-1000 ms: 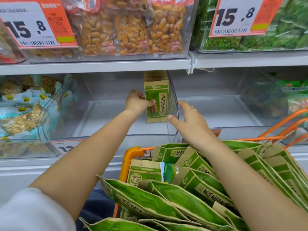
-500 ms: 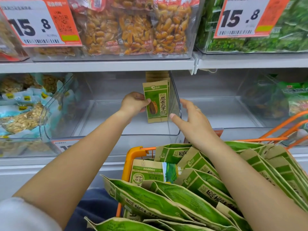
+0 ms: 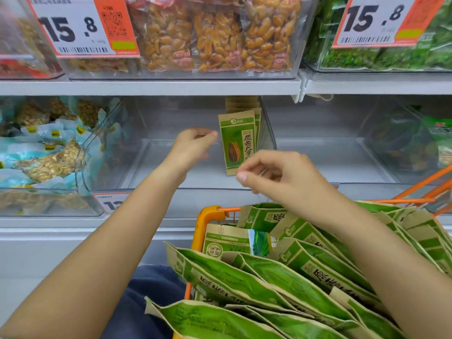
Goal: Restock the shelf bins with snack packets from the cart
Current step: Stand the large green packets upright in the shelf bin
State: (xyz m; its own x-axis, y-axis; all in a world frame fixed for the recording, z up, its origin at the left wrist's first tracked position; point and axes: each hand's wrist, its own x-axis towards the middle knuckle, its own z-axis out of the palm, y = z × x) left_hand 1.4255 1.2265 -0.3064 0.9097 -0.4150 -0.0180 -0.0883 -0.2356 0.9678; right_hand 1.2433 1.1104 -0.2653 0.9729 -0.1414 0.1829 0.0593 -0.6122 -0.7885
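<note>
Left hand: raised inside the clear shelf bin, just left of the upright packets; fingers loosely curled, gripping nothing; whether the fingertip touches the front packet cannot be told.
Right hand: hovering in front of the bin, above the cart; fingers loosely curled and empty.
Standing packets: green-and-tan sunflower seed packets, upright in a row against the bin's right wall, the front one facing outward.
Cart: orange-framed, below the shelf, heaped with more of the same green packets lying tilted and overlapping.
Left neighbouring bin: holds pale blue packets of seeds.
Upper shelf: bins of yellow-brown snacks and green packets, each with an orange price tag reading 15.8.
</note>
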